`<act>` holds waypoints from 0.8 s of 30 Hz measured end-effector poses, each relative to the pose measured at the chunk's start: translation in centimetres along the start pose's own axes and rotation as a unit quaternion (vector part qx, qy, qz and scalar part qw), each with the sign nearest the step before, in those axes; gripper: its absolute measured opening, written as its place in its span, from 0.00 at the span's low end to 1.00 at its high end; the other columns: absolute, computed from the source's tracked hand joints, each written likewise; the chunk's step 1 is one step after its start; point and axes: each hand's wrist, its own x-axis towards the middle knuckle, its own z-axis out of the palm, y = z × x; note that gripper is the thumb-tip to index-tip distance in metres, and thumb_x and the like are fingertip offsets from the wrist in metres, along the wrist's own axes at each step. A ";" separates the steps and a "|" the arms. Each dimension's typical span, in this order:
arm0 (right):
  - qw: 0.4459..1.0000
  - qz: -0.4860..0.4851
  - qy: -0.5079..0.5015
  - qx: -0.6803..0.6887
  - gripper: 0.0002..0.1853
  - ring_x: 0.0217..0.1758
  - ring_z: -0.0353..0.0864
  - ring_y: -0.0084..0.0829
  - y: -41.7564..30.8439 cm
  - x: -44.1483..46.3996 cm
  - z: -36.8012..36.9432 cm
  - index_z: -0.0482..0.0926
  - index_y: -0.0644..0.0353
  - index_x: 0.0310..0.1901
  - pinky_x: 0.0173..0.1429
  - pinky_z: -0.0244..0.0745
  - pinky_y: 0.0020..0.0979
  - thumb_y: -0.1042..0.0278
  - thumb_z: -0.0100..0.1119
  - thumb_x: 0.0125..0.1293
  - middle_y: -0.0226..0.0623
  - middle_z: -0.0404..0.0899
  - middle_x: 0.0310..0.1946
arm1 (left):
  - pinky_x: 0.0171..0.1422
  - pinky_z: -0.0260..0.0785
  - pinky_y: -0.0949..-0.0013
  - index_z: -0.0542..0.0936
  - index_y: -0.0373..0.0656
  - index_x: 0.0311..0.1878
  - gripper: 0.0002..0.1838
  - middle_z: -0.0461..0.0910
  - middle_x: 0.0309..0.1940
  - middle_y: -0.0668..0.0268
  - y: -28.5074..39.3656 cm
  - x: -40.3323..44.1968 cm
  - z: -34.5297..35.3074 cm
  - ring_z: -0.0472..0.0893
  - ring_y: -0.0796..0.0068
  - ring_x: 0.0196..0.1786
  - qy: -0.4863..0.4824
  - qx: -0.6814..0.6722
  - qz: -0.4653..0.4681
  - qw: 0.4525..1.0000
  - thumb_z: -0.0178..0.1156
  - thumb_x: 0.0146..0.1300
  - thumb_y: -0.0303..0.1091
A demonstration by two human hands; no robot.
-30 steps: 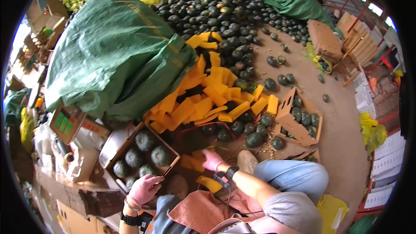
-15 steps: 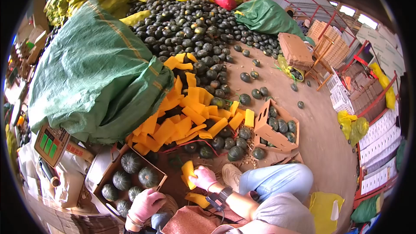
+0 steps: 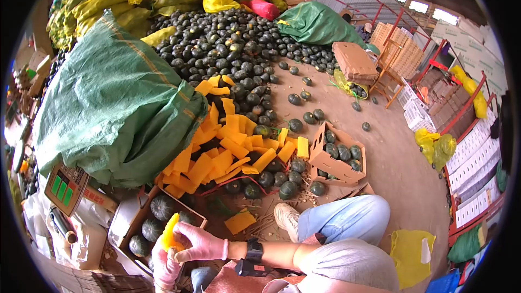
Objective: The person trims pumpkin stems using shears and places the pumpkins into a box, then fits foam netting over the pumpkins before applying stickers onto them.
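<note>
One bent yellow-orange sheet (image 3: 170,232), long axis pointing away from the body, is pinched by the right pink-gloved hand (image 3: 199,243), left pink-gloved hand (image 3: 165,265) at its near end (grip unclear), beside dark-green round squashes (image 3: 152,229).

Both hands (image 3: 201,243), yellow piece (image 3: 170,233) held (perhaps foam)
</note>
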 end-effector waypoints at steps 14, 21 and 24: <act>0.975 -0.109 0.136 -0.134 0.18 0.39 0.77 0.40 3.3 1.9 2.3 0.65 0.58 0.45 0.44 0.73 0.37 0.75 0.64 0.58 0.41 0.73 0.38 | 0.40 0.67 0.79 0.74 0.37 0.39 0.07 0.76 0.33 0.72 -1.9 -0.9 -2.9 0.72 0.86 0.34 0.153 0.213 0.003 0.965 0.62 0.60 0.24; 0.999 0.034 -0.019 0.034 0.07 0.38 0.79 0.41 5.0 2.0 -0.1 0.76 0.65 0.34 0.45 0.72 0.33 0.83 0.53 0.52 0.39 0.78 0.35 | 0.58 0.72 0.59 0.68 0.40 0.59 0.24 0.75 0.53 0.59 -8.1 -3.4 -8.3 0.77 0.62 0.55 0.126 -0.126 0.028 0.984 0.62 0.62 0.35; 0.776 0.104 -0.152 0.603 0.21 0.47 0.82 0.30 5.3 1.3 -1.0 0.80 0.69 0.46 0.56 0.73 0.27 0.87 0.47 0.50 0.38 0.83 0.45 | 0.60 0.68 0.63 0.67 0.40 0.65 0.27 0.77 0.55 0.56 -6.7 -5.6 -8.3 0.77 0.56 0.55 0.160 -0.266 -0.126 0.942 0.54 0.67 0.44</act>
